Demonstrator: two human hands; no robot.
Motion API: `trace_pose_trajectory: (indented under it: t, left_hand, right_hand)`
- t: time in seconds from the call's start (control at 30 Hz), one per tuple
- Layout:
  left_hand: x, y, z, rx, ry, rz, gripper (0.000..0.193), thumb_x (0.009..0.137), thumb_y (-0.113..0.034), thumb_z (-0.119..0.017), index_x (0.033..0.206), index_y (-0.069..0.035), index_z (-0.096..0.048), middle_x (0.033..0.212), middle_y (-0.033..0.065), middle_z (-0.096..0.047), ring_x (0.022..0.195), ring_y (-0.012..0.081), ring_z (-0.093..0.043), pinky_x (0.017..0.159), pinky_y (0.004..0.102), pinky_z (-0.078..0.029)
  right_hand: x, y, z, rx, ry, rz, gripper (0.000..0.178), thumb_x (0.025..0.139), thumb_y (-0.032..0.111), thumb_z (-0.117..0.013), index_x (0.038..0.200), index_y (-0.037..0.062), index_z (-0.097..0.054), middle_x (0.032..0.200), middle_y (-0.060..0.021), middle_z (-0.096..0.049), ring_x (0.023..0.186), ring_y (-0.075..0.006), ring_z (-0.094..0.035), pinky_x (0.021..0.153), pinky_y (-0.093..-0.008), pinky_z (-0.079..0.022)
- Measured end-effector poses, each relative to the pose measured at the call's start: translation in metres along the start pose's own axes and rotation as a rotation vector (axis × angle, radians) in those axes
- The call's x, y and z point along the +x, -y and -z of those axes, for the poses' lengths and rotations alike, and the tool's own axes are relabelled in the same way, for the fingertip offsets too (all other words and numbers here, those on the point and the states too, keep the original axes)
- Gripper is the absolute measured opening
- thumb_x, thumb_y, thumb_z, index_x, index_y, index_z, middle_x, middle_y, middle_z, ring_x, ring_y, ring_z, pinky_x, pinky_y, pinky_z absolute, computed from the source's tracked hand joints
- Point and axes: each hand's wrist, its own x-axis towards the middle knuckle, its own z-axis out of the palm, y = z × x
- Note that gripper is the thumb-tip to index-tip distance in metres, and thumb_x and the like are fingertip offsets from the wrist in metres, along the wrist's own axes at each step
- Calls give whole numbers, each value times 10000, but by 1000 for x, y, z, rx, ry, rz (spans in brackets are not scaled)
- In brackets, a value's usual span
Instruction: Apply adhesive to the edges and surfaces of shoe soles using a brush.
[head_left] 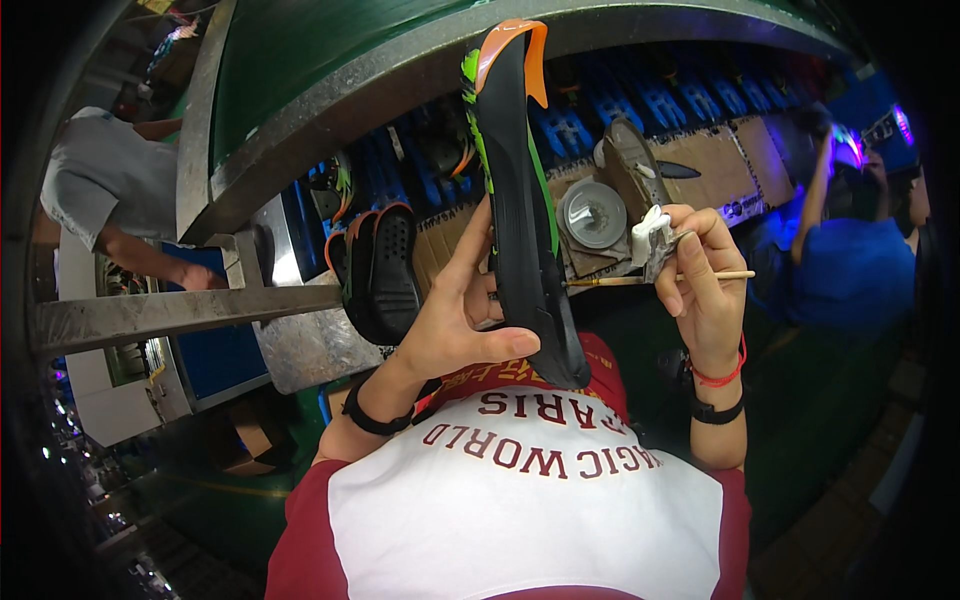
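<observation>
My left hand (450, 325) is wrapped round a long black shoe sole (520, 190) with bright green edging and an orange tip. The sole stands on end in front of my chest, its orange end uppermost. Between the fingers of my right hand (708, 290) is a thin brush (612, 281) with a pale wooden handle; its bristle end points left, close to the sole's side. A crumpled white cloth (650, 238) is also pinched in that hand, by the thumb and forefinger. Behind the brush sits a round whitish cup (592, 213).
Black soles (395, 270) stand at the left on the metal bench. Cardboard (705, 170) covers part of the worktop, a grey sole (633, 160) on it. A metal frame (330, 110) curves overhead. One person (120, 190) is at the left, another (840, 260) at the right.
</observation>
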Motion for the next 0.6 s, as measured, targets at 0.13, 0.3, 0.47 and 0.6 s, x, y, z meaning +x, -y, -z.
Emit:
trace_pose_trajectory:
  t: [0.13,0.3,0.47,0.6]
  left_hand:
    - [12,0,-2,13,32,-33,1087,668,-53,-755,1427,-39,23,1390,166,-239,1177,233,-434,876,326,-483]
    - [34,11,-14,-72,114,-17,899,681,-252,-766,1322,-35,-174,1271,127,-344,1200,220,-381,1011,362,-316]
    - [94,25,-49,-253,292,49,879,706,-364,-705,1350,-64,-187,1293,111,-366,1201,204,-396,1002,360,-329]
    - [207,1,-116,-415,425,23,669,802,-452,-554,1313,-78,-339,1235,108,-482,1122,208,-499,957,367,-398]
  right_hand:
    - [-1,12,8,9,-21,26,93,934,84,-458,923,-4,-485,1061,-125,-530,467,-64,-446,419,-163,-318]
    - [-15,38,46,-41,-313,259,126,951,126,-439,936,9,-485,964,-84,-574,462,-37,-399,412,-156,-299]
    - [-52,53,92,-227,-611,459,173,956,154,-438,982,0,-511,721,-31,-532,468,-22,-364,420,-160,-255]
    - [-83,63,110,-222,-737,499,166,955,156,-441,962,9,-518,734,-28,-539,471,-18,-357,418,-160,-253]
